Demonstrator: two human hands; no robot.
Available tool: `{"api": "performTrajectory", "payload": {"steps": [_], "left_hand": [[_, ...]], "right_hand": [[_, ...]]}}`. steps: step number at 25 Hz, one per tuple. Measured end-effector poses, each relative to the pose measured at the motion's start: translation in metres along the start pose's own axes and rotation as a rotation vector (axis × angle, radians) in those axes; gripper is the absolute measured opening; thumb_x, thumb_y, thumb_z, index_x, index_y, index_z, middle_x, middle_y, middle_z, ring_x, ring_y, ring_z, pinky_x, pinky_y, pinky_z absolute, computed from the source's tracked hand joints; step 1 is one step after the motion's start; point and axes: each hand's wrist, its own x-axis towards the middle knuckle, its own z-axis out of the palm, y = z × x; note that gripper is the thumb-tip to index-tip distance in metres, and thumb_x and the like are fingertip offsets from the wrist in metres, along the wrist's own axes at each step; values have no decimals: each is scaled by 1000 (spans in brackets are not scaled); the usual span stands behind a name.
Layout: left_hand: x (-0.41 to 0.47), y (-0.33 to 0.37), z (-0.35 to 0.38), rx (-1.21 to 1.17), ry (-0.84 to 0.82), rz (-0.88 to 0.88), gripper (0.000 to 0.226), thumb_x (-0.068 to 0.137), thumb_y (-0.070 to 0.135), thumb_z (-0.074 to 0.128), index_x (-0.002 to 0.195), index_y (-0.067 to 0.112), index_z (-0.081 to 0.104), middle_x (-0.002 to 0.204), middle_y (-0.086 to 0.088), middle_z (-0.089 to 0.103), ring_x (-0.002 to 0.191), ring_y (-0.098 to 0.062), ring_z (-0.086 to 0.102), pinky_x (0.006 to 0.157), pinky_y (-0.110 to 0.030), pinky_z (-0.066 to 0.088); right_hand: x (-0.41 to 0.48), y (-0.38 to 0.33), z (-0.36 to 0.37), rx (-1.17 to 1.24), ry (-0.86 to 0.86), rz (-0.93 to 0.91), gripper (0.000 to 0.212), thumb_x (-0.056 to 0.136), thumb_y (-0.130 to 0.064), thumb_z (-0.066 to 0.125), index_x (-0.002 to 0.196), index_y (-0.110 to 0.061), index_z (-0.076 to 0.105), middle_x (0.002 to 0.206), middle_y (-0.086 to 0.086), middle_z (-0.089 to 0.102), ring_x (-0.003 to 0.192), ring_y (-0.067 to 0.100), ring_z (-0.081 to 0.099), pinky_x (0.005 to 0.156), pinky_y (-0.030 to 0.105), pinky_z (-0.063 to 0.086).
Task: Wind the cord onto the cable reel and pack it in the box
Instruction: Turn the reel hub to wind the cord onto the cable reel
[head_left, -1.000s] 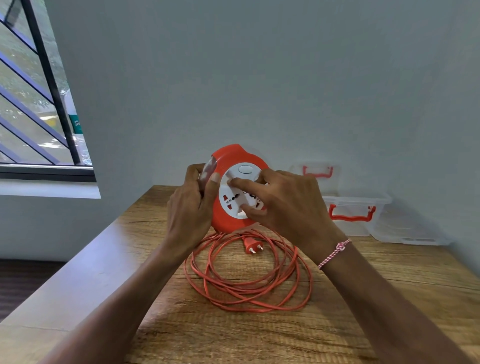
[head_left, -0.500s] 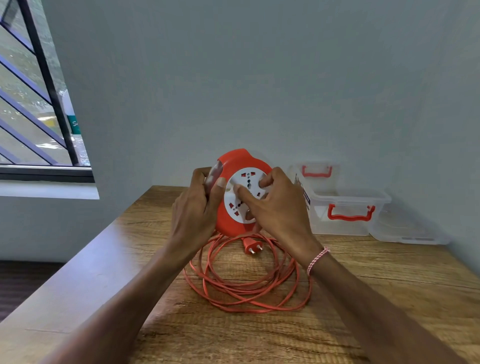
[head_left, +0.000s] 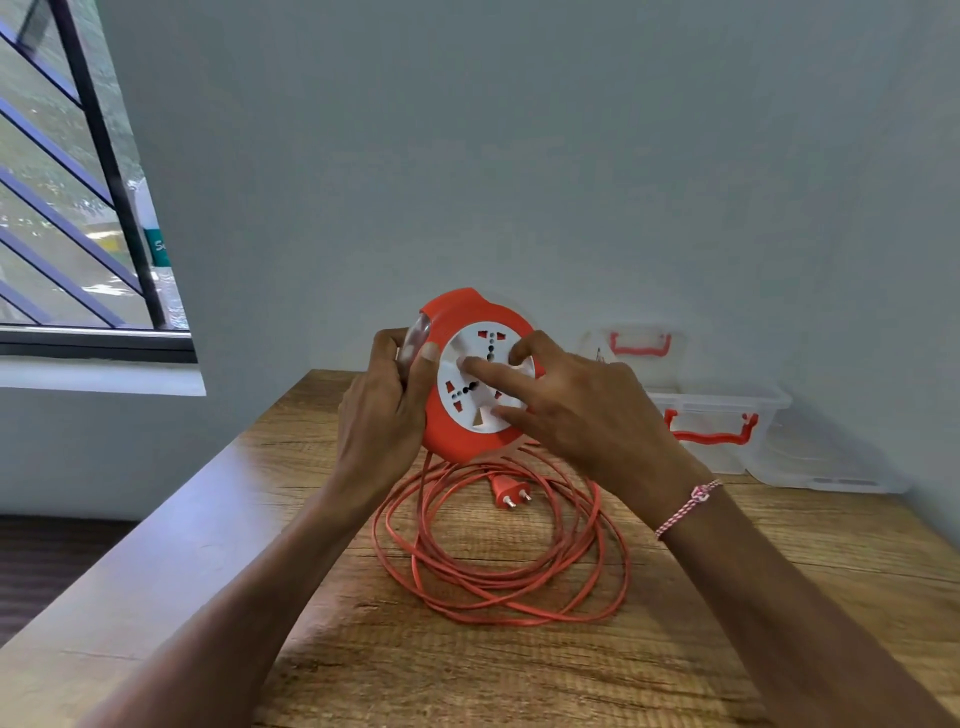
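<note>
A: What containers are there?

B: A clear plastic box (head_left: 719, 415) with red handles sits at the back right of the wooden surface (head_left: 519, 670), against the grey wall (head_left: 519, 156). Its clear lid (head_left: 636, 345), also red-handled, leans upright behind it. A second clear lid (head_left: 826, 462) lies flat just beside the box on the right. I cannot tell whether anything is inside the box.

A: And the room?

B: A window (head_left: 67, 208) with dark diagonal bars is at the left, above a white sill.

A: Where is the cable reel?

B: The orange cable reel (head_left: 467, 441) is held upright above the surface, its white socket face (head_left: 483, 387) turned toward the camera. The left hand (head_left: 382, 410) is wrapped around its left edge, thumb on the front rim. The right hand (head_left: 582, 410) has its fingers spread on the socket face.

A: The cord?

B: The orange cord (head_left: 498, 577) lies in loose loops on the surface directly below the reel, running up to its underside. The plug (head_left: 508, 489) rests inside the loops.
</note>
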Motion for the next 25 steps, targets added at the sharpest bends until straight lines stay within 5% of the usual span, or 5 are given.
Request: {"api": "performTrajectory", "payload": {"steps": [7,13,17,21,25], "left_hand": [[-5,3,3,16,19,51,51,98,70,34,116,24,50,78,0,71,69,-19,74,63,-56,61],[-9,4,10,-4,-8,48,56,97,72,34,119,23,51,90,7,72,79,-16,77,69,-54,65],[-6,-1,8,-23,-5,18,49,98,72,35,115,29,50,89,2,74,77,-19,77,68,-57,63],[-3,-1,5,-54,43,16,36,100,71,37,108,38,49,81,-6,74,69,-22,75,61,-59,60],[-4,0,6,-49,27,8,44,99,71,37,115,32,49,84,-4,74,72,-20,77,62,-56,63]], "right_hand": [[7,-19,-2,-21,135,143,57,89,-63,65,132,-25,64,80,1,75,57,22,67,50,22,35],[10,-29,2,437,147,667,57,82,-77,62,101,-23,58,80,-5,71,64,12,66,50,13,40],[5,-14,4,245,147,399,52,90,-69,57,104,-19,60,95,-3,66,64,14,62,47,18,40],[-3,5,2,31,18,57,56,96,-49,63,146,-32,45,129,6,56,87,21,69,43,27,48],[-2,-1,4,-140,8,-39,67,94,-41,71,154,-40,41,126,14,63,96,28,71,51,30,51]]}}
